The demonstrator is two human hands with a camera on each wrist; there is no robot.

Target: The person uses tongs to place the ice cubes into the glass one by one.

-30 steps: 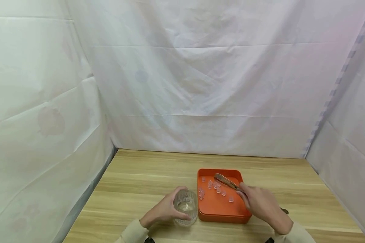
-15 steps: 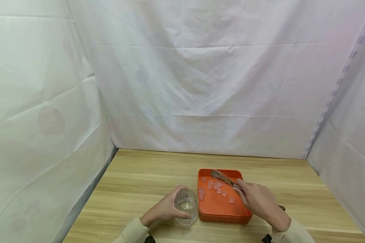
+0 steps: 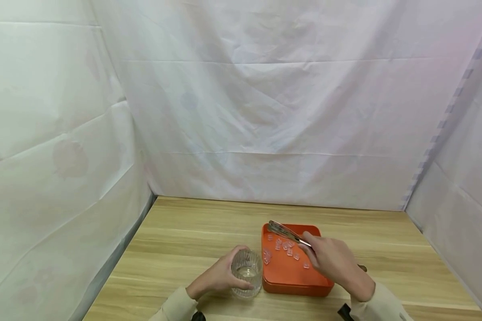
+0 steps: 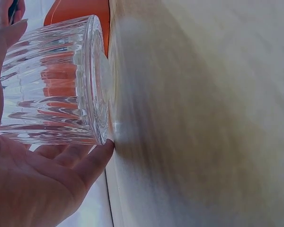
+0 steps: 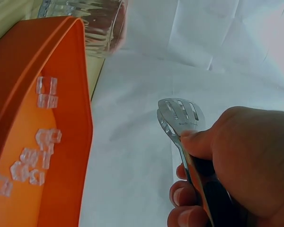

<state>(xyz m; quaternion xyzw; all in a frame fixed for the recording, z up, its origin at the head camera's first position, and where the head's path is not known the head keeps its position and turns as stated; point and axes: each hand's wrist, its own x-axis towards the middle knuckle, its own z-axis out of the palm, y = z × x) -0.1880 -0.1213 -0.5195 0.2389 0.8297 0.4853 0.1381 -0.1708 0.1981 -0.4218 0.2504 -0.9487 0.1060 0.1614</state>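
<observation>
Orange tray: the tray [image 3: 287, 273] sits flat on the wood-grain table [image 3: 184, 236], a square with rounded corners and raised walls.
Clear cubes: several small see-through cubes [image 3: 289, 253] lie on the tray's floor, mostly in its left and far part; some touch in a loose cluster, and one lies alone right of the tray's middle.
Ribbed glass: the glass [image 3: 247, 272] stands upright on the table just beside the tray's left wall; whether the two touch I cannot tell.
Left hand: the left hand [image 3: 222, 273], left of the tray, holds the glass round its side, thumb on the near side and fingers round the far side; in the left wrist view one fingertip is down by the glass's base.
Metal tongs: the tongs [image 3: 284, 232] are raised over the tray, slanting from its right side towards its far left corner; in the right wrist view their slotted heads lie close together, above the tray's rim.
Right hand: the right hand [image 3: 333, 259], over the tray's right wall, grips the tongs, with the thumb laid along the upper arm.
Sleeves: pale cuffs [image 3: 179, 304] show on both arms, nearer the person than the tray.
White sheets: creased cloth [image 3: 265, 111] with faint pastel blots hangs beyond the tray and to both sides.
</observation>
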